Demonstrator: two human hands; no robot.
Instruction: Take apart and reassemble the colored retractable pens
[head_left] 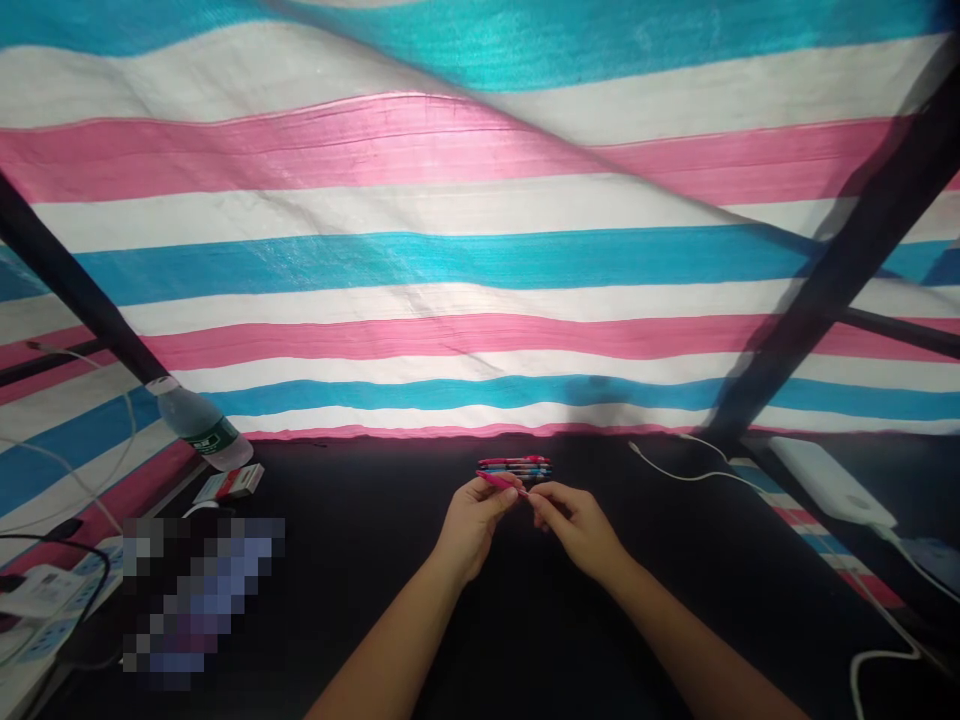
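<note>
Over a dark table (360,560), my left hand (472,520) is closed around a thin pink pen (501,483), pinching it between thumb and fingers. My right hand (574,522) meets it from the right, its fingertips pinched at the pen's tip. Just beyond both hands, a small row of pens (516,466) in pink and blue lies flat on the table. Both forearms reach in from the bottom edge.
A striped pink, white and blue tarp (480,250) hangs behind the table. At left lie a plastic bottle (199,425), a small red-and-white box (229,485) and a power strip (37,600) with cables. At right sit a white power bank (829,480) and white cables (690,465).
</note>
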